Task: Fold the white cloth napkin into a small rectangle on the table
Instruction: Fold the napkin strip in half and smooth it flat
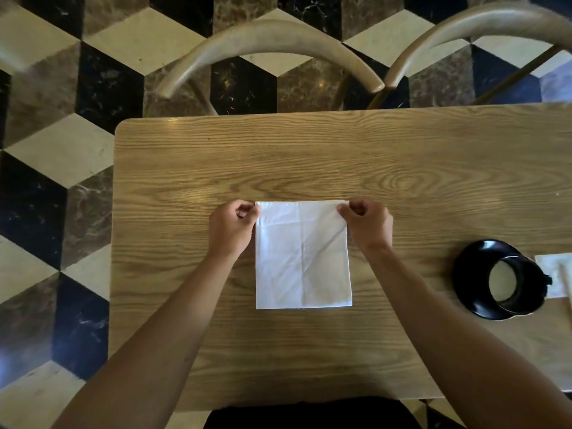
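Both hands pinch the far corners of a folded white napkin on a wooden table.

The white cloth napkin (303, 255) lies flat near the middle of the table (309, 156), a rectangle with its long axis running away from the person, short edges near and far (creases cross its surface). The left hand (232, 227) has its fingers closed narrowly on the far left corner; the right hand (366, 222) pinches the far right corner likewise. No writing or label can be read anywhere. Well to the right stands a black dish (495, 280), with another white cloth (557, 274) just beyond it. Two curved chair backs (269, 41) sit past the table's far edge.
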Available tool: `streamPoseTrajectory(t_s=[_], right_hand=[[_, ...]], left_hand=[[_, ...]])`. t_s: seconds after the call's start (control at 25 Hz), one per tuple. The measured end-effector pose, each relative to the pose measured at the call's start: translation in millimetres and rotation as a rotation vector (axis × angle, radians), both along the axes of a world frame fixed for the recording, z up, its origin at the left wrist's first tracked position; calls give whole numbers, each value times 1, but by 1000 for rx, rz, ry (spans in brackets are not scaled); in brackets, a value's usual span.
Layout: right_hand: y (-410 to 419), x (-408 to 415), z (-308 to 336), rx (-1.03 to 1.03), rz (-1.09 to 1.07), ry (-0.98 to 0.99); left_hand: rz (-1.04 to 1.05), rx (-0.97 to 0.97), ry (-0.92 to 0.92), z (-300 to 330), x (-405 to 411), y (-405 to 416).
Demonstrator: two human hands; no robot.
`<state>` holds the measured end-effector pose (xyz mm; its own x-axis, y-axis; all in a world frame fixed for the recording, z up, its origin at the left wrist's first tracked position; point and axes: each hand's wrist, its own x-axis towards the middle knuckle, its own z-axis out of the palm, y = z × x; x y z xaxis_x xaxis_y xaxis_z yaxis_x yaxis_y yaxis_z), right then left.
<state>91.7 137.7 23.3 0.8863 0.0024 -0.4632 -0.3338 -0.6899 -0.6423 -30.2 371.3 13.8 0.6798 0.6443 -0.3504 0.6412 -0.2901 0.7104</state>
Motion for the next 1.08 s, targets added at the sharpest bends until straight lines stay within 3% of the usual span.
streamPoseTrajectory(t_s=[0.24, 0.36, 0.48, 0.68, 1.08], right_hand=[[5, -3, -1, -67, 1, -96], [10, -16, -1, -103, 67, -359], [25, -41, -2, -123, 332, -611], [66, -91, -28, -86, 727, -648], [82, -104, -59, -145, 754, -697]], left_hand=[[-45, 190, 15, 1, 2, -7], [-180, 468, -51, -1, -9, -16], [-477, 662, -107, -12, -30, -28], [-643, 683, -52, -32, -53, -39], [-681, 724, 147, -42, -56, -42]])
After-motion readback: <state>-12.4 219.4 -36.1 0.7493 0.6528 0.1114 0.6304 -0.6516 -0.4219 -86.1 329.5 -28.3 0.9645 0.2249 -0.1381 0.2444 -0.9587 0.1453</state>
